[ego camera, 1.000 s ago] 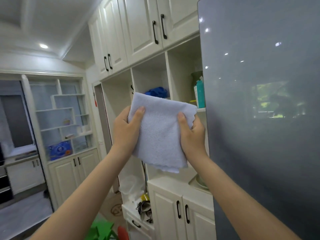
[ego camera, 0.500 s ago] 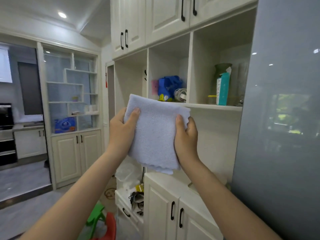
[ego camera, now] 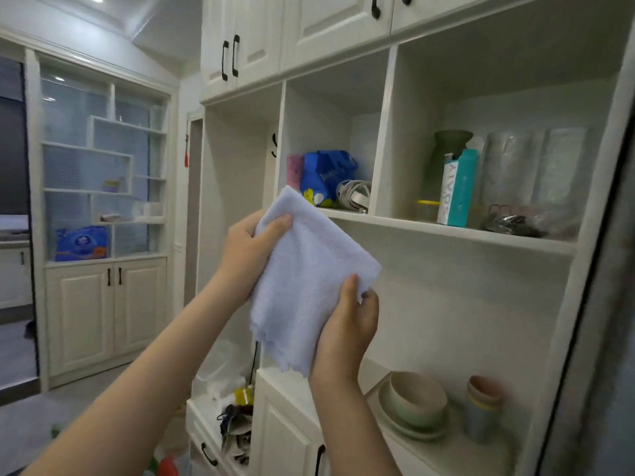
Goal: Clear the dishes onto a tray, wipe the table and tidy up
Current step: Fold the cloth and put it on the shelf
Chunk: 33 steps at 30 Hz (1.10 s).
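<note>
A folded pale blue cloth (ego camera: 305, 280) is held up in front of a white wall cabinet. My left hand (ego camera: 249, 255) grips its upper left corner with the thumb on the front. My right hand (ego camera: 347, 328) pinches its lower right edge, lower than the left, so the cloth hangs tilted. Stacked bowls on a plate (ego camera: 414, 405) and stacked cups (ego camera: 482, 405) stand on the cabinet counter at the lower right, just beyond my right forearm.
An open shelf (ego camera: 446, 230) above the cloth carries a blue bag (ego camera: 326, 176), a coiled cable, a teal carton (ego camera: 457, 190) and clear containers. A grey fridge side (ego camera: 615, 321) borders the right. A low open drawer (ego camera: 223, 431) with clutter is below.
The view has swung right and closer to the cabinet, bringing the bowls and cups into sight. My right hand has dropped lower on the cloth, tilting it.
</note>
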Available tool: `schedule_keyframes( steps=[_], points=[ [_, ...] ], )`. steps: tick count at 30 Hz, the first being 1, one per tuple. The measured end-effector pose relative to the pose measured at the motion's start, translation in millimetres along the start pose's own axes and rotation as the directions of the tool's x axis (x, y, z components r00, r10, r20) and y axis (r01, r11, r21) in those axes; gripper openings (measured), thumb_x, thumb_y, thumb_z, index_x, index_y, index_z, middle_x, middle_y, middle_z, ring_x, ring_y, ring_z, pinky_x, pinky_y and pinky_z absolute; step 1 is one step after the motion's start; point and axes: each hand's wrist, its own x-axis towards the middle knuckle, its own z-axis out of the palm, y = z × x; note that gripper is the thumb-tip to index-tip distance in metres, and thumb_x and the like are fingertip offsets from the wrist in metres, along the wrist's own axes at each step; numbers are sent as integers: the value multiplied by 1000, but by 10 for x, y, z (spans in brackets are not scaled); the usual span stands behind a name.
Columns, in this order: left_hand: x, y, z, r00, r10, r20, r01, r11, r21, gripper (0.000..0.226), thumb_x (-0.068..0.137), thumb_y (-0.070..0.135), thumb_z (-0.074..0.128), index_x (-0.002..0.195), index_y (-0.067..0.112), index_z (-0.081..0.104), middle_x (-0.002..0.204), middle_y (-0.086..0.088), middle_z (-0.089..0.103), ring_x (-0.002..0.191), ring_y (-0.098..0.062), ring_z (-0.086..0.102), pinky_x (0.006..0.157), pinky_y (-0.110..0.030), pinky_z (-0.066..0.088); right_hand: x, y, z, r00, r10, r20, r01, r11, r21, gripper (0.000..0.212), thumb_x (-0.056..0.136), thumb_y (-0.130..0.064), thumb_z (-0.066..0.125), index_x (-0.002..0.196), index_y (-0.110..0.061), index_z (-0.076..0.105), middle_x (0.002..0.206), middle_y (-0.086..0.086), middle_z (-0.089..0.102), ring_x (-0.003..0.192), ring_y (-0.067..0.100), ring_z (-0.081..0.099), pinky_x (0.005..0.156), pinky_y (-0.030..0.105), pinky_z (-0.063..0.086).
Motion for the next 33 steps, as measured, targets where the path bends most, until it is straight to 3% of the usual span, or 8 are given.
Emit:
schedule_keyframes(
  steps=[3,6,12,16,21,24,27,33],
  points=[
    [370,-203,223,983,-22,185,27,999,-23,23,81,26,67,58,25,66,56,15,59,54,2,54,54,-16,44,153,231,-6,994,5,-111,-5,1000,-1,18,90,-36,57,99,-21,63,94,-4,73,85,12,70,70,31,56],
    [703,-360,498,933,-12,361,1,1000,30,21,76,28,68,65,11,64,60,9,54,57,-2,50,56,-16,43,382,373,-41,972,-30,-233,31,1000,0,10,91,-32,57,96,-25,63,92,-8,72,81,7,70,59,19,52],
    [1112,-640,1144,813,39,581,-70,997,31,26,76,34,66,54,23,59,53,15,52,52,0,48,51,-14,39,999,406,-250,887,-209,-412,186,978,-97,10,92,-26,56,85,-27,62,81,-19,72,73,-1,68,57,15,49],
    [1197,-776,1474,766,32,642,-54,998,13,36,73,41,64,65,6,60,61,3,53,59,-9,50,57,-21,39,1223,373,-444,841,-276,-465,226,961,-163,15,91,-30,57,80,-36,64,79,-17,71,74,4,68,65,28,50],
    [1076,-855,1723,732,27,681,-42,999,6,35,83,33,66,49,31,60,49,18,54,48,6,50,47,-7,37,1313,310,-687,824,-279,-493,230,960,-160,11,90,-32,59,81,-30,64,77,-11,72,72,7,69,60,25,52],
    [945,-1027,1713,770,-13,637,42,999,-29,28,76,40,64,55,23,58,56,13,54,55,-1,51,52,-12,40,1283,345,-785,833,-263,-487,223,965,-139,10,88,-33,60,90,-25,65,85,-5,73,80,15,70,64,31,56],
    [841,-1300,1594,795,-56,604,106,993,-46,45,76,39,63,71,-4,53,65,-3,50,62,-11,48,59,-24,39,1254,498,-818,843,-264,-469,211,964,-165,12,91,-28,59,96,-19,64,86,-7,73,80,11,70,58,22,54],
    [937,-1958,1277,824,-127,553,166,986,-20,42,81,37,62,65,0,47,62,0,43,58,-9,40,53,-21,32,1374,969,-717,867,-294,-401,164,930,-328,9,91,-33,57,94,-27,63,93,-6,71,82,9,69,64,29,55]
  ],
)
